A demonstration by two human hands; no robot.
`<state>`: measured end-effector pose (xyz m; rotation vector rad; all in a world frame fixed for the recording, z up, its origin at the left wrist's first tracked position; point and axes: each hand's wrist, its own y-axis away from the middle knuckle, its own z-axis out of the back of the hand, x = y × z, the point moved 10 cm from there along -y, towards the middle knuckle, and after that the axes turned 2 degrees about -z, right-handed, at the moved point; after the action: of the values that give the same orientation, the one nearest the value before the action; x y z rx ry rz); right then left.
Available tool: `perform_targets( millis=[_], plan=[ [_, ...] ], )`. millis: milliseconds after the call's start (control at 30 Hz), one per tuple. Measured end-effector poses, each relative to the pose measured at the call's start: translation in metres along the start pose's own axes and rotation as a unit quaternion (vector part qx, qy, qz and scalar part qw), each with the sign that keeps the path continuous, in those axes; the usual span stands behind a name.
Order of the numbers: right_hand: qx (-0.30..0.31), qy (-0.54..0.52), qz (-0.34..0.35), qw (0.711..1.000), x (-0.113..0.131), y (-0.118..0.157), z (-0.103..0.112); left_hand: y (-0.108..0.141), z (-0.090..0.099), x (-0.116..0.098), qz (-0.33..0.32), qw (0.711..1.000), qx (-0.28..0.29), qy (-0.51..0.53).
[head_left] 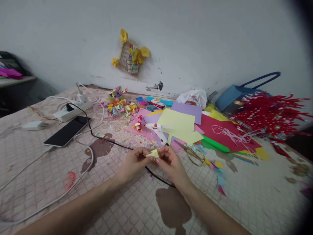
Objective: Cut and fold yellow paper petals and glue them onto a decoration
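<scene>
Between the fingertips of both hands is a small folded piece of pale yellow paper [153,154]. My left hand [137,161] pinches its left side, and my right hand [171,163] pinches its right side, over the table. Just beyond them lies a white glue gun [156,129] on coloured sheets, its black cord running under my hands. Gold-handled scissors [192,154] rest right of my right hand. A large pale yellow sheet [179,122] lies behind, over a purple sheet [187,112].
A phone [68,131] and a power strip [73,110] with white cables occupy the left. Paper scraps [122,107] heap at the back. White string [234,133] lies on red paper at right, near red tinsel-like stems [271,112] and a blue bag [237,96]. A woven decoration [130,57] hangs on the wall.
</scene>
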<state>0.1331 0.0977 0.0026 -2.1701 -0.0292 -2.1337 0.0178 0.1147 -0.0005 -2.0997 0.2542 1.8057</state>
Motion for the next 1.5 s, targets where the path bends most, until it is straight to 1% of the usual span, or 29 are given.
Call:
perform_targets(
  millis=[67,167,267,367,467,633,800,967,1100,1367,1500],
  plan=[
    [0.017,-0.020,-0.015,1.000,-0.003,0.000,-0.004,0.000,0.002,0.002,0.010,1.000,-0.012,-0.012],
    [0.033,-0.003,-0.027,0.999,-0.005,0.001,-0.007,0.001,0.003,0.002,0.023,0.999,-0.022,-0.024],
    [0.029,0.012,-0.026,0.999,-0.006,0.001,-0.006,0.001,0.002,-0.002,0.019,0.999,-0.030,-0.022],
    [0.029,0.028,-0.016,0.999,-0.004,0.001,-0.006,0.002,0.002,-0.003,0.020,0.999,-0.036,0.004],
    [0.027,0.044,-0.008,0.999,-0.003,0.001,-0.006,0.002,0.002,0.001,0.033,0.999,-0.033,0.018],
    [0.026,0.057,-0.009,0.998,-0.005,0.002,-0.006,0.002,0.001,0.004,0.033,0.999,-0.021,0.011],
    [0.031,0.067,-0.012,0.997,-0.007,0.002,-0.007,0.002,-0.001,0.008,0.042,0.998,-0.010,0.037],
    [0.041,0.058,-0.022,0.997,-0.008,0.003,-0.009,0.004,-0.001,0.007,0.051,0.998,-0.011,0.038],
    [0.040,0.072,-0.025,0.996,-0.007,0.003,-0.008,0.005,-0.005,0.006,0.060,0.997,-0.005,0.053],
    [0.042,0.083,-0.017,0.995,-0.003,0.004,-0.009,0.005,-0.002,0.009,0.068,0.997,-0.019,0.036],
    [0.048,0.069,-0.023,0.996,-0.003,0.004,-0.010,0.006,-0.002,0.009,0.076,0.996,-0.023,0.051]
  ],
)
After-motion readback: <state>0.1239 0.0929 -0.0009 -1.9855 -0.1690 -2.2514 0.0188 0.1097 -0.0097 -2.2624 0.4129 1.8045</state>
